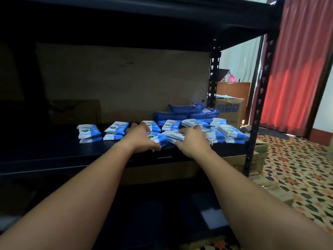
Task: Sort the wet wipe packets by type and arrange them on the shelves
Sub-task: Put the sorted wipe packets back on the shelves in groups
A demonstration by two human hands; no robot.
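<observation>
Reaching into the black metal shelf, we have both hands in the heap of small white-and-blue plastic wet wipe packets that lies on its right half. Our left hand curls its fingers round one white-and-blue packet at the front of the heap, with the thumb at its near edge. Our right hand holds another white-and-blue packet just beside it, the fingers bent over the top.

Behind the heap, against the brown cardboard back panel, some larger dark blue packets are stacked by the black perforated shelf post. To the left, well apart from the heap, two small stacks of the white-and-blue packets already stand in a row.

We judge that the sorting is in its early part: most small packets are still mixed in the heap, and the row has only started. The next move, we think, calls for lifting the two held packets free without dragging their neighbours, then setting them beside the row on the left, flat and facing the same way. The packets look soft and slippery, so a stack may slide if we place it carelessly.
</observation>
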